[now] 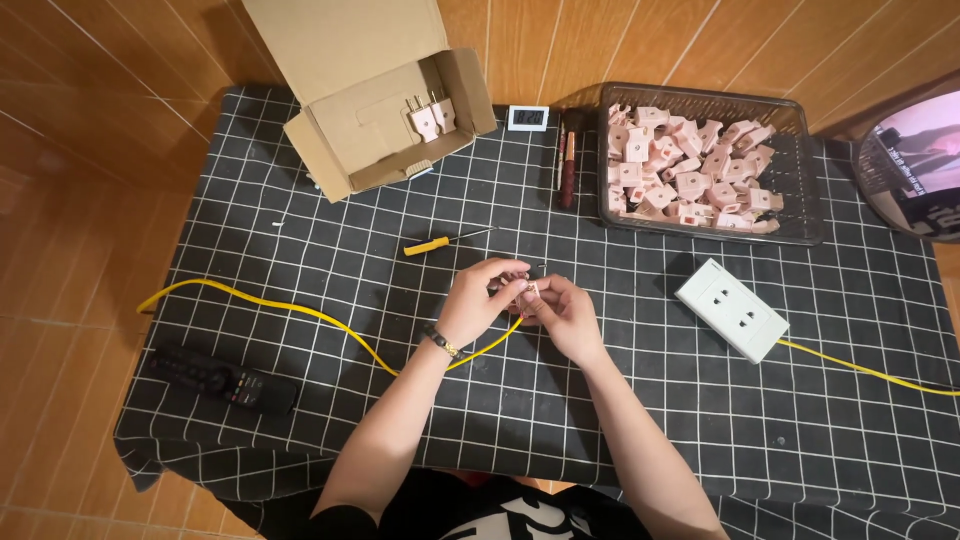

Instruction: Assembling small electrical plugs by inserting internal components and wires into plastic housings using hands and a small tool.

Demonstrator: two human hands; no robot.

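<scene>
Black cloth with a white grid (pixel 300 420) covers the counter, which stands over orange wood-look floor tiles (pixel 60 200). Open brown cardboard box (pixel 370 100), far left, with two pale pink two-pin plugs (pixel 430 118) inside. Clear plastic tray (pixel 810 170), far right, heaped with pale pink plug shells (pixel 690 170). Long yellow cable (pixel 300 312) runs from the left edge to the hands; a second yellow length leaves the white rectangular double socket block (pixel 732 309) on the right, near the hands. Black remote control (pixel 222 379) lies at the near left. Dark red-handled tool (pixel 567 165) lies just left of the tray, beside a small white digital display (pixel 527 118). Yellow-handled screwdriver (pixel 440 242) lies between box and hands. Left hand (pixel 475 303), wearing a bracelet, and right hand (pixel 562 315) meet at the centre, fingers of both closed in a pinching grip on one small pale pink plug piece (pixel 528 291) at the cable's end, held just above the cloth.
</scene>
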